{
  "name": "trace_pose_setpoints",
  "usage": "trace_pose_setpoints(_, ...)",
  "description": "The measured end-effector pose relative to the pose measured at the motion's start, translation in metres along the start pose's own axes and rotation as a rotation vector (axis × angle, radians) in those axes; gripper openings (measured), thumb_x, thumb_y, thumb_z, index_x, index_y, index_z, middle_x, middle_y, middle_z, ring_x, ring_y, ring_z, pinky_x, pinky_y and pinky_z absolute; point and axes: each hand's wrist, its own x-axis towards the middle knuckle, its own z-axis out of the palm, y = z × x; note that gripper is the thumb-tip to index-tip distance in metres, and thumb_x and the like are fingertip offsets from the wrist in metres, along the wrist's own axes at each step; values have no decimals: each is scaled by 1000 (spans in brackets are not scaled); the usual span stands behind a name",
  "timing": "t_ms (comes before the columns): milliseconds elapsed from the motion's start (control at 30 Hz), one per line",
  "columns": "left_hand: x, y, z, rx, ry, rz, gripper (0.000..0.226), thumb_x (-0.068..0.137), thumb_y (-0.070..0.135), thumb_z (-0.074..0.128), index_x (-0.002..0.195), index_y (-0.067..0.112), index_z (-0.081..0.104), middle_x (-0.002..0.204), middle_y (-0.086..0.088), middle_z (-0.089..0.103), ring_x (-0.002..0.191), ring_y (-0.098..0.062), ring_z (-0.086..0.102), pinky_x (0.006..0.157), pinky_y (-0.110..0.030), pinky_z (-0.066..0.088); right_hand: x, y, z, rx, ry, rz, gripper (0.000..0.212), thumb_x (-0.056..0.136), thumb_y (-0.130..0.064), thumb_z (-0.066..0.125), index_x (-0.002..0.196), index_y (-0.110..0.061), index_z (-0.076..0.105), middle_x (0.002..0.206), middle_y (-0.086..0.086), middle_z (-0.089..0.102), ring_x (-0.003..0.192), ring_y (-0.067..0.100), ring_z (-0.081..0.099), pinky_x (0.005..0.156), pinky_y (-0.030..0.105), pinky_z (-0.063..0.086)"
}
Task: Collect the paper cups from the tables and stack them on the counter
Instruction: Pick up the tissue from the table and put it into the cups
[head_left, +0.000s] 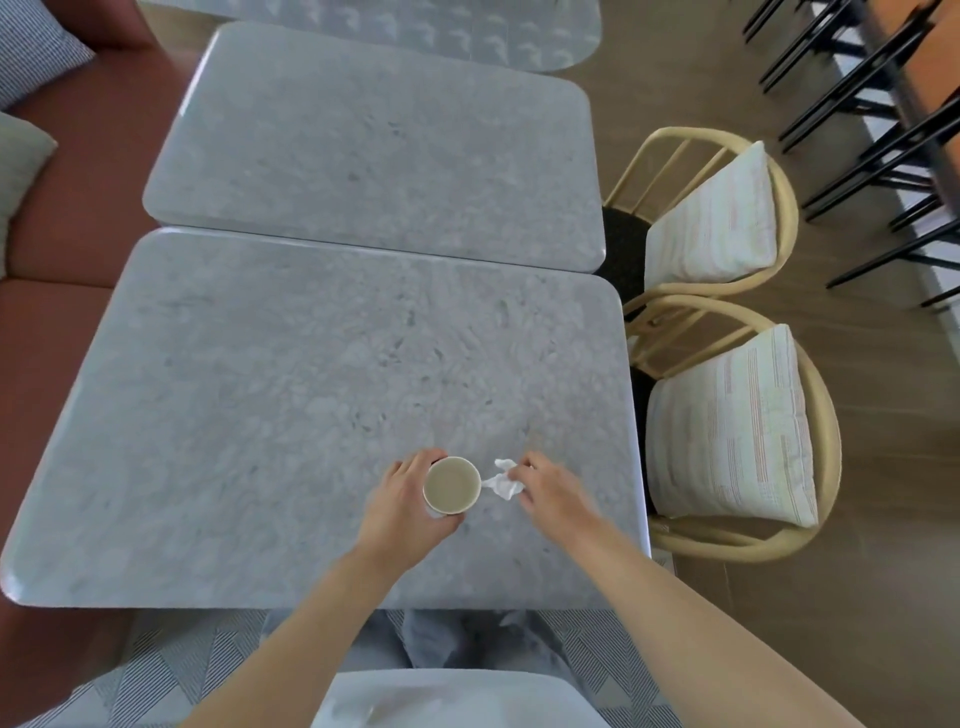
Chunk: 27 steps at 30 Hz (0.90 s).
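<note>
Grey, mottled stone with rounded corners forms the near worktop (260, 415), and a second slab of the same stone (363, 156) butts against its far edge. Along the left runs a rust-brown upholstered bench (62, 234) with checked cushions; on the right, two pale bentwood chairs (810, 467) carry soft, striped white cushions over a wood-grain floor. A paper cup (451, 486) stands upright near the near right part of the worktop, round-mouthed, its inside a dull beige with a thin white rim. The left hand (405, 506) curls around the cup's left side, fingers wrapped behind its far wall and thumb toward the near side. Just right of the cup lies a crumpled white paper napkin (503, 484), wrinkled and irregular. The right hand (550, 491) pinches the napkin's right edge with bent fingertips, the rest of the hand hovering low above the stone.
</note>
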Motion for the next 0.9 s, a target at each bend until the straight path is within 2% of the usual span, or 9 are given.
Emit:
trace_pose_setpoints(133, 1, 8, 9, 4, -35, 25, 69, 71, 30, 93, 130, 31, 57, 118, 21, 60, 104, -13, 55, 84, -30, 44, -10, -14, -13, 27, 55, -82, 26, 102, -11, 61, 125, -10, 72, 110, 10, 58, 93, 31, 63, 72, 31, 39)
trace_pose_setpoints(300, -5, 18, 18, 19, -33, 36, 62, 72, 24, 88, 126, 31, 59, 113, 20, 62, 102, -16, 58, 80, -29, 47, -27, -36, -35, -4, 99, -184, 18, 98, -6, 62, 113, -4, 72, 108, 11, 61, 88, 30, 62, 72, 42, 50)
trace_pose_setpoints(433, -8, 20, 19, 21, -34, 36, 59, 70, 24, 89, 122, 31, 61, 109, 20, 62, 101, -16, 57, 81, -36, 52, -38, -51, -41, -29, 63, -207, 27, 100, -6, 58, 125, -6, 67, 115, 10, 61, 93, 32, 62, 78, 46, 51)
trace_pose_setpoints(600, -9, 18, 19, 18, -42, 57, 60, 73, 26, 87, 126, 29, 60, 112, 17, 64, 103, -16, 57, 83, -34, 52, -43, -66, -34, -44, 46, -269, 42, 104, -9, 55, 145, -8, 57, 130, 8, 60, 110, 26, 61, 89, 37, 52)
trace_pose_setpoints(700, -11, 16, 19, 21, -31, 70, 56, 77, 29, 85, 127, 28, 59, 113, 17, 66, 102, -14, 55, 82, -32, 52, -41, -71, -25, -51, 18, -286, 41, 106, -9, 50, 145, -4, 57, 139, 10, 58, 120, 28, 58, 97, 40, 51)
trace_pose_setpoints(800, -10, 15, 20, 25, -39, 96, 48, 79, 28, 81, 122, 31, 60, 113, 20, 64, 102, -14, 56, 84, -28, 48, -38, -73, -16, -92, -21, -312, 37, 108, -11, 44, 139, -1, 61, 136, 14, 59, 118, 32, 58, 94, 43, 51)
trace_pose_setpoints(900, -9, 13, 21, 46, -57, 131, 39, 82, 28, 76, 117, 33, 61, 110, 20, 61, 101, -16, 58, 89, -30, 48, -36, -75, -9, -104, -50, -317, 41, 110, -19, 37, 140, -4, 60, 139, 12, 57, 118, 32, 58, 95, 42, 52)
